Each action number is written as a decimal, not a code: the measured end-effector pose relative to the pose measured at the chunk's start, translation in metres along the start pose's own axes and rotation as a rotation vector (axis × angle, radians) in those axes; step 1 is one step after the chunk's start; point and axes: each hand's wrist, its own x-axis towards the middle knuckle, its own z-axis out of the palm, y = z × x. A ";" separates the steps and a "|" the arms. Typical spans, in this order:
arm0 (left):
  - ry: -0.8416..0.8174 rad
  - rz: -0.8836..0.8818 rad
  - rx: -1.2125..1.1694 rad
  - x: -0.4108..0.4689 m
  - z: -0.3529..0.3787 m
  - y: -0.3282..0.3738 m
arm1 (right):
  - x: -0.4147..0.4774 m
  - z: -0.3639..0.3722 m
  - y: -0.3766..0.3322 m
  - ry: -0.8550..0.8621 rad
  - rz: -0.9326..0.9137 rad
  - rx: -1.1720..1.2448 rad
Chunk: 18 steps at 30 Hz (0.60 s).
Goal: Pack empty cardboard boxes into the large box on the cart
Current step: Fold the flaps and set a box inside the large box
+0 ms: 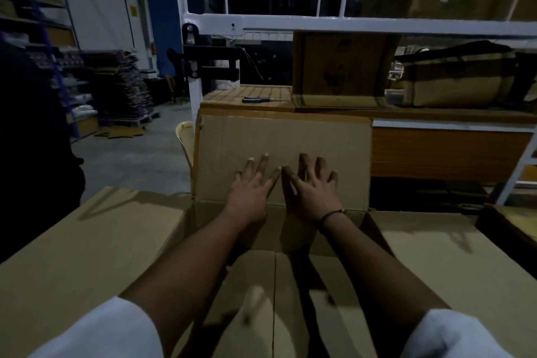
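Both arms reach forward, left hand (252, 186) and right hand (311, 189) side by side, fingers spread straight.

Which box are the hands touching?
The large open box in front: left hand and right hand press its far flap; the printed box behind is untouched.

screwdriver (258, 100) on wooden counter (225, 94), centre | tan bag (453, 81), upper right | white metal frame (290, 22) across top | blue pillar (162, 9) and shelf rack (37, 11), upper left | grey floor (130, 160), left

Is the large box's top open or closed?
Open: the large box's far flap stands upright, left hand and right hand press flat on it, side flaps spread outward.
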 end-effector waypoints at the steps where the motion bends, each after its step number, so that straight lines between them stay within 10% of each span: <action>1: 0.008 0.003 0.012 0.003 0.001 0.003 | 0.002 0.002 0.000 0.002 -0.011 -0.010; 18: 0.110 -0.087 -0.018 -0.024 0.026 -0.038 | -0.022 0.004 0.068 0.029 0.090 -0.058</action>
